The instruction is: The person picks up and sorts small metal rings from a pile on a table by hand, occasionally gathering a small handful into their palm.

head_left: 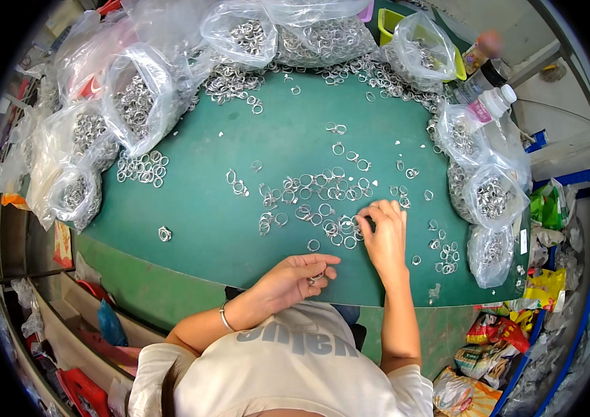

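Note:
Many silver-coloured metal rings [303, 182] lie loose in a cluster on the green tabletop [190, 208]. My left hand [288, 283] is held palm up at the table's near edge, its fingers curled round a few rings [316, 278]. My right hand [384, 233] reaches over the right side of the cluster with its fingers bent down and thumb drawn in. It is beside a small heap of rings [342, 229]; whatever is between its fingertips is hidden.
Clear plastic bags filled with rings [135, 104] line the left, far and right sides of the table. More loose rings [232, 82] spill from the far bags. A white-capped bottle [495, 103] stands at the right, near a yellow-green bin [390, 26]. Blue shelving [582, 278] is beyond.

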A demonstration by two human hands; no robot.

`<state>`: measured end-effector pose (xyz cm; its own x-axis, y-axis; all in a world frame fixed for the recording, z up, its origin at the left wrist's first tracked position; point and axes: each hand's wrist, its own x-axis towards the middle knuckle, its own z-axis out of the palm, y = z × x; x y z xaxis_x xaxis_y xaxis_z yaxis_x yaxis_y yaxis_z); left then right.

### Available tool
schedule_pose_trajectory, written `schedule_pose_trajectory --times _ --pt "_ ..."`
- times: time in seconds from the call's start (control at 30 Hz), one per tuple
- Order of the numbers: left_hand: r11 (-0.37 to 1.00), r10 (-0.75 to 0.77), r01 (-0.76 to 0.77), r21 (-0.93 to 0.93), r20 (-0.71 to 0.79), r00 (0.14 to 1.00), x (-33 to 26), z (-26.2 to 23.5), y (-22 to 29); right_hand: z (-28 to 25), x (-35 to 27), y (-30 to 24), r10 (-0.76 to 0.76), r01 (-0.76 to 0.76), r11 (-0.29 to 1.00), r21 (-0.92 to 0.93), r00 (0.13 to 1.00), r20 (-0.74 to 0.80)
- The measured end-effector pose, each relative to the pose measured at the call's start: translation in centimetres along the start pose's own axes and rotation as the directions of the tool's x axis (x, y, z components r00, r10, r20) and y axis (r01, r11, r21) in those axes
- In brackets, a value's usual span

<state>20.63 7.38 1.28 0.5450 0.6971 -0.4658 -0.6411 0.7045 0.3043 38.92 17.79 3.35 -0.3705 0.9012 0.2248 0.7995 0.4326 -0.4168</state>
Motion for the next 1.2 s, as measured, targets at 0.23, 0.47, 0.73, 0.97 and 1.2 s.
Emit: schedule_pose_trajectory --times 0.23,0.47,0.73,0.97,1.2 --pt "0.985 0.032 -0.056 -0.161 -0.147 0.989 -1.2 2.4 1.2 -2.0 -1.5 -2.6 -0.077 0.102 0.979 0.178 0.987 -0.144" --pt "0.956 0.114 -0.057 -0.287 0.187 0.976 -0.5 -1.6 -0.3 0.5 1.3 -3.3 0.023 -0.017 0.963 0.269 1.0 -0.02" --pt "0.994 0.088 -0.099 -0.053 -0.176 0.98 -2.3 0.9 1.2 1.0 1.4 -3.7 -0.05 0.062 0.993 0.103 0.992 -0.114" --pt "0.941 0.166 -0.125 -0.315 0.105 0.981 -1.5 -1.1 0.3 0.5 -0.6 -4.5 -0.069 0.033 0.918 0.396 0.995 0.077" --pt "0.991 0.125 -0.133 -0.022 -0.212 0.969 -2.7 0.5 1.1 2.8 1.4 -4.9 -0.16 0.161 0.986 0.052 0.987 -0.013"
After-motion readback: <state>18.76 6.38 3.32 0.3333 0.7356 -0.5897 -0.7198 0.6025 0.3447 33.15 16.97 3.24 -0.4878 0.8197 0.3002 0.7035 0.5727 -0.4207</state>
